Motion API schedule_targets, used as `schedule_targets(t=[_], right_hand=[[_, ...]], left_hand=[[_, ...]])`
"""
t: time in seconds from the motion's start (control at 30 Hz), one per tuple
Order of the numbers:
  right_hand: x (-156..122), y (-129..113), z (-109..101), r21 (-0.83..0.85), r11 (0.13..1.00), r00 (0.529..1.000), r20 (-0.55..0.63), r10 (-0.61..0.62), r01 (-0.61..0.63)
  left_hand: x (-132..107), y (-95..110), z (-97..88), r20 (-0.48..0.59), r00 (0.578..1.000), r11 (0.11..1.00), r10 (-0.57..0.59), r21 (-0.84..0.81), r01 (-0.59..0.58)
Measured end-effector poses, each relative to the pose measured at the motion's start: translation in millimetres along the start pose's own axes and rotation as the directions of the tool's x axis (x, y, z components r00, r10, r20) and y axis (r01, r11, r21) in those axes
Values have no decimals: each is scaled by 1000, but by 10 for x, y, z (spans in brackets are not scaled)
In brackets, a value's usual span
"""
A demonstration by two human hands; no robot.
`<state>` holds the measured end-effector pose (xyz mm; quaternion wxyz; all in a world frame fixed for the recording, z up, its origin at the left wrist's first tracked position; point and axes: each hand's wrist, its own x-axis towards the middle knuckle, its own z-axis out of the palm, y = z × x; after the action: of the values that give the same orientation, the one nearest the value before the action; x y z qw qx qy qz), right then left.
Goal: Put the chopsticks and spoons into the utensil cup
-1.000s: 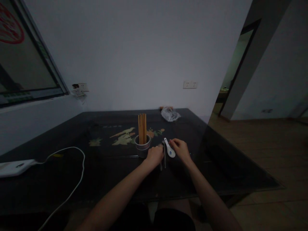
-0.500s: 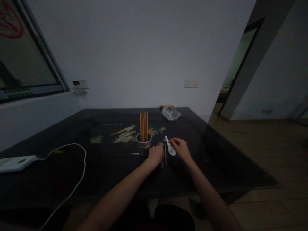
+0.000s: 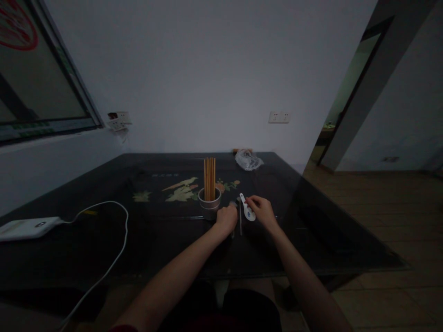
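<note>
On the dark table, my left hand [image 3: 226, 218] is closed over a metal spoon [image 3: 233, 204], whose bowl shows above the fingers and whose handle end shows below. A second metal spoon [image 3: 241, 222] lies upright in the view between my hands. My right hand [image 3: 262, 211] pinches a white soup spoon [image 3: 249, 214] with a blue mark in its bowl, handle pointing away from me. Just left of and beyond my left hand stands a metal cup [image 3: 210, 205] holding a bundle of wooden chopsticks [image 3: 209, 179].
A crumpled clear plastic bag [image 3: 248, 160] lies at the table's far edge by the wall. To the left rest a white power strip [image 3: 29, 229] and its looping white cable [image 3: 125, 230]. Bird and flower patterns decorate the tabletop [image 3: 166, 258].
The whole view has shifted slightly, so things appear a little further right and higher. My hands keep nearly the same places over the spoons.
</note>
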<state>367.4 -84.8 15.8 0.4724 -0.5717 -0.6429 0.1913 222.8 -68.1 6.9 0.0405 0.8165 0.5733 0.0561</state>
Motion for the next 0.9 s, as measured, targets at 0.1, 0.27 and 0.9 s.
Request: schedule_targets(t=[0.1,0.27,0.9], right_hand=[[-1,-2,1,4,1000,1000,-3,-2,2],[-6,-18,-4,1,1000,1000,-5,-3,3],[10,-66,-155,140,990,967,-247,61,-27]], left_hand=[[-17,-12,-7,2,1000,1000,19,3,-19],[-48,-18,-76,35,999,999,32,10,-32],[-343,-115,-652,-31,955,840,294,-468,-273]])
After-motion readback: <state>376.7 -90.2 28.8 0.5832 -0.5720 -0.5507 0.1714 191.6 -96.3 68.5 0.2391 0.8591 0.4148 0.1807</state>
